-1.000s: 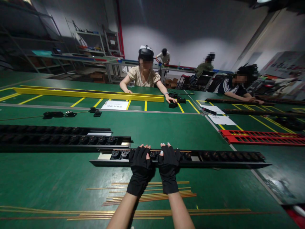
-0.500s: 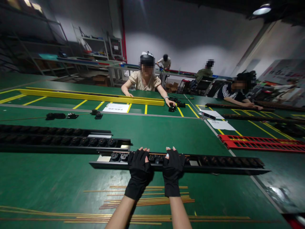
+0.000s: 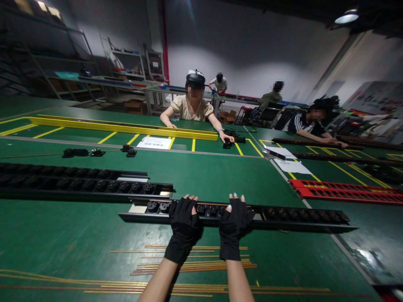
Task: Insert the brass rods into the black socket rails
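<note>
Two hands in black fingerless gloves are resting a little apart on a long black channel (image 3: 209,220), which is lying crosswise on the green table (image 3: 94,237) in front of the person. The left hand (image 3: 184,216) is covering a stretch left of the channel's middle, just right of two exposed black sockets (image 3: 158,207), its fingertips reaching the far edge. The right hand (image 3: 234,218) is lying across the channel farther along, next to a pale patch (image 3: 257,216), with its fingers pointing toward the far side. More sockets are showing between the hands and along the right end. Both palms are facing down; whether either hand is gripping the channel or merely pressing on it, one cannot tell. Nearer the person, thin brass-coloured rods (image 3: 214,263) are lying roughly parallel to the channel, some passing beneath the forearms. To the left, two similar channels (image 3: 94,196) are lying side by side, the nearer one ending close to the handled piece. Across the table, a co-worker (image 3: 194,107) is sitting behind a yellow rail (image 3: 126,127), one hand touching small black parts (image 3: 227,144). A red slotted rail (image 3: 346,191) is lying at the right.
</note>
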Motion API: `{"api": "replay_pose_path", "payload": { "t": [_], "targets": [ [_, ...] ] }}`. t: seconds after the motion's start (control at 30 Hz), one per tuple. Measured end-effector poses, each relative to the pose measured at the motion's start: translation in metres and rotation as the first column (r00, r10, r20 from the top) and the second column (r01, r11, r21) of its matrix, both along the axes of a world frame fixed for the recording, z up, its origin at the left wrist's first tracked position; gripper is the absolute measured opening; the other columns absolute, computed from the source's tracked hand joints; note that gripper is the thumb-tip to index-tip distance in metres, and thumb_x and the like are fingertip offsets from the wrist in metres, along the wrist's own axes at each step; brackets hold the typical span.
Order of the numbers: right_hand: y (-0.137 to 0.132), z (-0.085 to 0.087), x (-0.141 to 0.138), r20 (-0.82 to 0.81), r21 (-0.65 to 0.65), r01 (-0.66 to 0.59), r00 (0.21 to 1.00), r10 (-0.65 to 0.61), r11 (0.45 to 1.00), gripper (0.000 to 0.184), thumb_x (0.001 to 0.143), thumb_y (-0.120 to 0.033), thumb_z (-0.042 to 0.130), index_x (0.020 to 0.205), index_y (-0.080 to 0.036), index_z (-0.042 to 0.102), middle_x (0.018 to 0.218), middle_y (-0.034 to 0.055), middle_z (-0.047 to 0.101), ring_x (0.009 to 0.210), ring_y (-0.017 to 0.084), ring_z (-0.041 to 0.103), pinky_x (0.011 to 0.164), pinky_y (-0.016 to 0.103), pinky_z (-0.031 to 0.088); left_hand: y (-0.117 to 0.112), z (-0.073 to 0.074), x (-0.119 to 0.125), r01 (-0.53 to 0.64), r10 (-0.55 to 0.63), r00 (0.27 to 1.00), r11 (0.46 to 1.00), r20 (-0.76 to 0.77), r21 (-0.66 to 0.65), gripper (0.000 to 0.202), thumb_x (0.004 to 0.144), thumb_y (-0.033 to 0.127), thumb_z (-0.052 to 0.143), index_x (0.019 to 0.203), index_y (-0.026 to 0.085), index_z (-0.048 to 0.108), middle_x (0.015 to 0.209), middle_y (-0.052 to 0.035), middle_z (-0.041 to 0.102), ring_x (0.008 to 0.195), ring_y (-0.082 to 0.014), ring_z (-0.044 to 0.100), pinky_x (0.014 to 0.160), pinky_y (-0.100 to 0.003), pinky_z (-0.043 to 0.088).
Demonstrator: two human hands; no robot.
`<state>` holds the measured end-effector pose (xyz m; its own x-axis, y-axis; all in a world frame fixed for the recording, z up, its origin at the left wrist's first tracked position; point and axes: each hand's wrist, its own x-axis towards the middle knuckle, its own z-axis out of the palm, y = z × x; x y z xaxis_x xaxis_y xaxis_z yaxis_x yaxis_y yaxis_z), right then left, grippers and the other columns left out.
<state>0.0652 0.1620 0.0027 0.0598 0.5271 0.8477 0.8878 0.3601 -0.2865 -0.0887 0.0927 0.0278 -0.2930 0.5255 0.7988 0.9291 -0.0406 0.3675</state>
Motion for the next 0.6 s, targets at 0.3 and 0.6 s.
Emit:
{"api": "replay_pose_path", "payload": {
  "t": [0.3,0.6],
  "targets": [
    [0.005,0.000,0.014,-0.075,-0.046,0.055,0.995,-0.059,0.997,0.042,0.100,-0.027,0.032,0.123,-0.014,0.065,0.124,0.0144,0.069,0.130,0.030,0.054,0.109,0.054,0.032,0.001,-0.001,-0.003,-0.004,0.004,0.999,1.000,-0.038,0.003,0.035,0.090,0.011,0.043,0.111,0.022,0.069,0.109,-0.0054,0.075,0.111,-0.0242,0.065,0.106,-0.045,0.036],
    [0.010,-0.007,0.018,-0.029,-0.109,0.156,0.987,-0.160,0.982,0.042,0.100,-0.034,0.033,0.120,-0.019,0.067,0.122,0.0115,0.070,0.126,0.028,0.055,0.107,0.052,0.030,0.003,-0.004,-0.005,0.003,-0.003,0.999,1.000,-0.045,0.006,0.036,0.088,0.010,0.045,0.113,0.022,0.068,0.110,-0.0039,0.075,0.112,-0.0242,0.064,0.105,-0.044,0.037]
  ]
}}
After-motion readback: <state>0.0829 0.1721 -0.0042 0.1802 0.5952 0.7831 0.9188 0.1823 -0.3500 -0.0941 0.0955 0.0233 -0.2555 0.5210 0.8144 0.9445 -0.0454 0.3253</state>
